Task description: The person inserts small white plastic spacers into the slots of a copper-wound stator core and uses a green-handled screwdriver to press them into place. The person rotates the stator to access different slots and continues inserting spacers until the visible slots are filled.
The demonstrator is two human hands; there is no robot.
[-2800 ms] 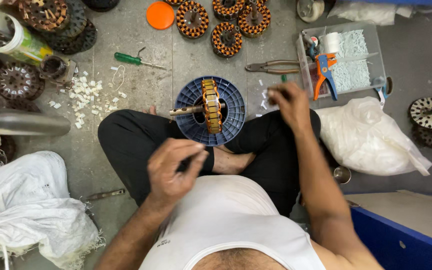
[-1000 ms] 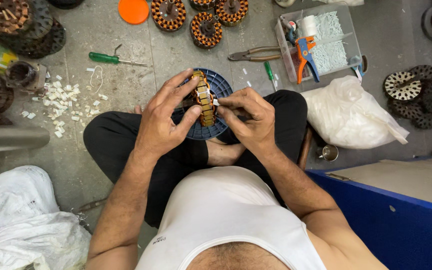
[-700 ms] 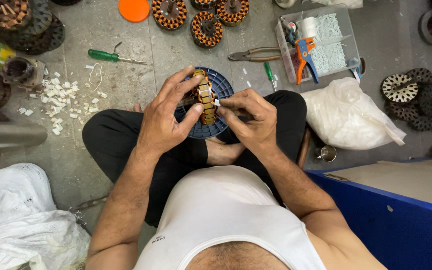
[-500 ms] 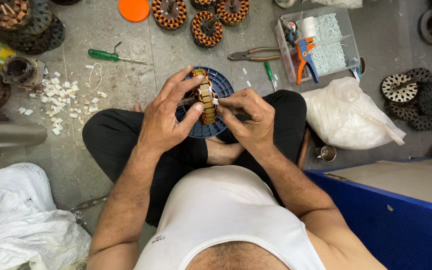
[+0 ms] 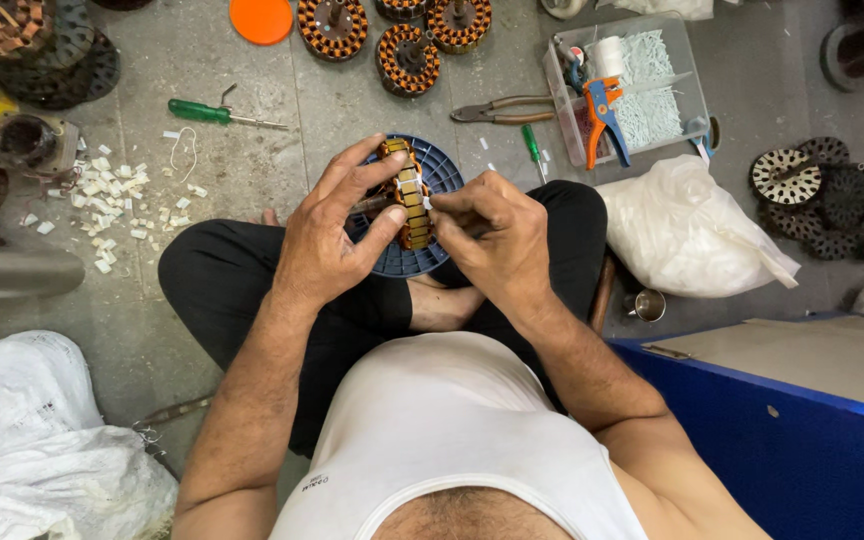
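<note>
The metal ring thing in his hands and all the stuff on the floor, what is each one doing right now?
Stator core: held on edge over the blue disc.
Left hand: gripping the core.
Right hand: fingertips pinched at the core's side.
Green screwdriver: lying loose on the floor.
Pliers: lying shut.
Clear plastic box: open, holding white pieces.
White bits: scattered.

White sleeveless vest, black trousers, bare arms, bare feet.

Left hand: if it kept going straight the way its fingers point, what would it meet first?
The left hand points up-right, fingers already on the stator core. Beyond it probably comes the blue disc's rim, then the pliers; depth is unclear.
</note>
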